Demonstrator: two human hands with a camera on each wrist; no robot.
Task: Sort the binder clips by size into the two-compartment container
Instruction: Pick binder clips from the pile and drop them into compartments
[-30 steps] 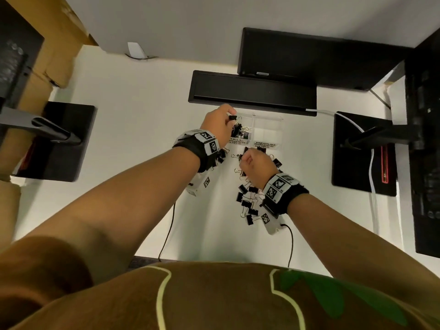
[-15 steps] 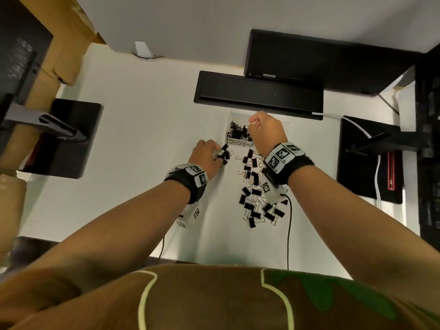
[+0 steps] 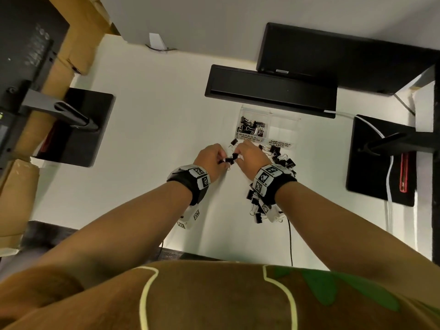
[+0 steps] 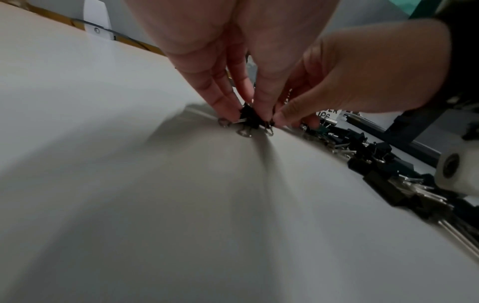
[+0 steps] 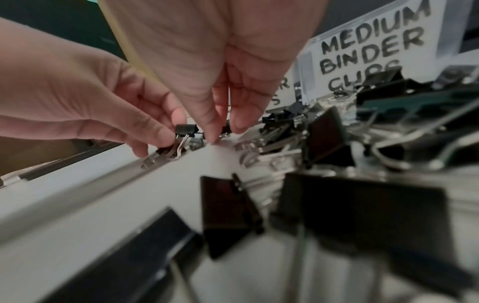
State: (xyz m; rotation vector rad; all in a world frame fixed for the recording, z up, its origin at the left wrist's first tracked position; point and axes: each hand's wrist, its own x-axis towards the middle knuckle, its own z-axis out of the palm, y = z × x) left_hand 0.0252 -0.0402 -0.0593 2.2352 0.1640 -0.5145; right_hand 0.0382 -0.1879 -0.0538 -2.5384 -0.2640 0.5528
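A clear two-compartment container [image 3: 284, 119] stands at the back. Its left half, labelled for small clips, holds several small black binder clips [image 3: 252, 126]. The right half, behind the medium label [image 5: 368, 47], looks empty. My two hands meet just in front of it. My left hand [image 3: 222, 160] pinches a small black clip [image 4: 249, 117] lying on the table. My right hand [image 3: 238, 156] pinches another small clip [image 5: 226, 129] right beside it. A loose pile of mixed black clips [image 3: 283, 160] lies under and beside my right wrist.
A white table [image 3: 142, 144] carries everything. A black bar-shaped device [image 3: 269, 90] lies right behind the container, with a monitor [image 3: 333, 55] above it. Black monitor-arm bases sit at the left [image 3: 81, 129] and right [image 3: 378, 158]. Cables run off the near edge.
My right hand has come back from over the container to the clips beside my left hand. The left hand has stayed at the same small clips near the pile's left edge.
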